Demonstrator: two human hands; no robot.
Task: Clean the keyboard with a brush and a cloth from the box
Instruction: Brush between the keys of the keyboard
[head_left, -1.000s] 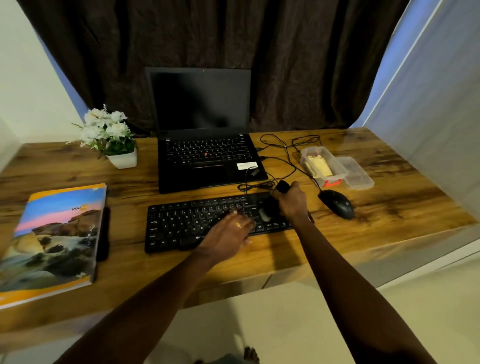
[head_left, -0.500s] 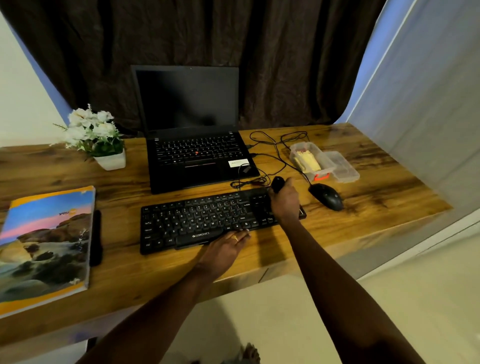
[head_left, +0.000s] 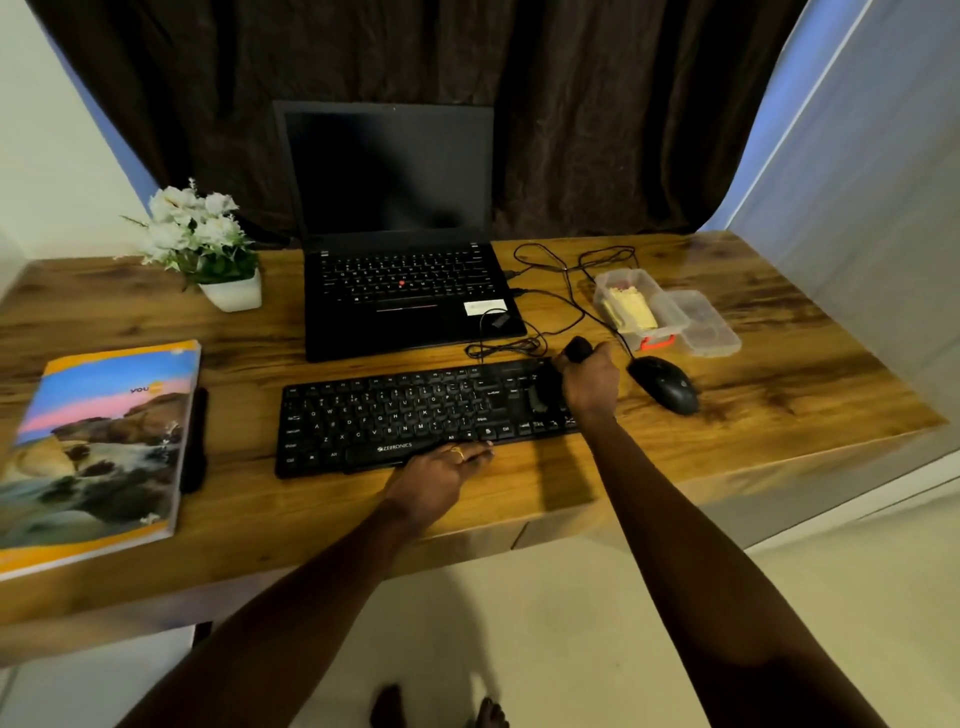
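A black keyboard (head_left: 395, 415) lies on the wooden desk (head_left: 769, 415) in front of the laptop. My right hand (head_left: 589, 382) is shut on a black brush (head_left: 576, 349), whose dark bristles rest on the keyboard's right end. My left hand (head_left: 441, 473) lies flat with its fingers apart on the keyboard's front edge near the space bar. The clear plastic box (head_left: 636, 312) stands open at the back right with a yellow cloth (head_left: 631, 309) inside it.
The box's clear lid (head_left: 706, 325) lies beside it. A black mouse (head_left: 665, 384) sits right of the keyboard, with cables (head_left: 550, 280) behind. An open laptop (head_left: 400, 291), a white flower pot (head_left: 208, 249), a colourful book (head_left: 98, 447) and a black pen (head_left: 193, 441) fill the left and back.
My left hand has slid off the keys to the keyboard's front edge. My right hand keeps the brush at the keyboard's right end. The view has shifted slightly.
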